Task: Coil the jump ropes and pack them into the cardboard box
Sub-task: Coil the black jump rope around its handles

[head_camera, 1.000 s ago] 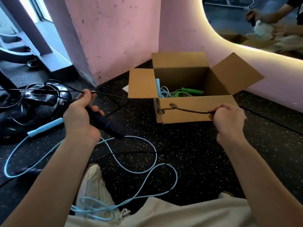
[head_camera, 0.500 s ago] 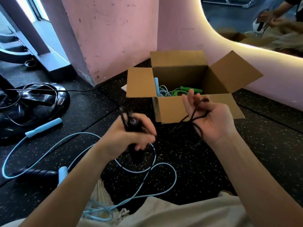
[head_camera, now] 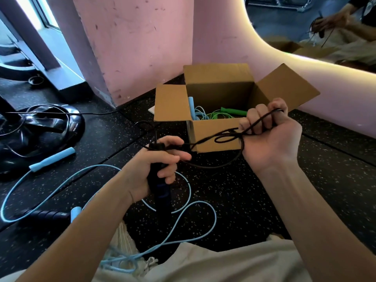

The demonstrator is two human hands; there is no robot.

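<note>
Black jump rope [head_camera: 221,137] mid-coil at frame centre, before the cardboard box [head_camera: 211,135].
Left hand [head_camera: 150,169] fingers wrap its handle; right hand [head_camera: 268,135] fingers clench loops. Light, limp cord: gather by loops.

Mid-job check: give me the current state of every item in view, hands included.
cardboard box: flaps open, on floor.
green jump rope: inside box.
blue rope in box: inside, handle upright.
black jump rope: partly looped between both hands.
left hand: grips black handle.
right hand: holds rope loops.
light blue jump rope: uncoiled on floor.
</note>
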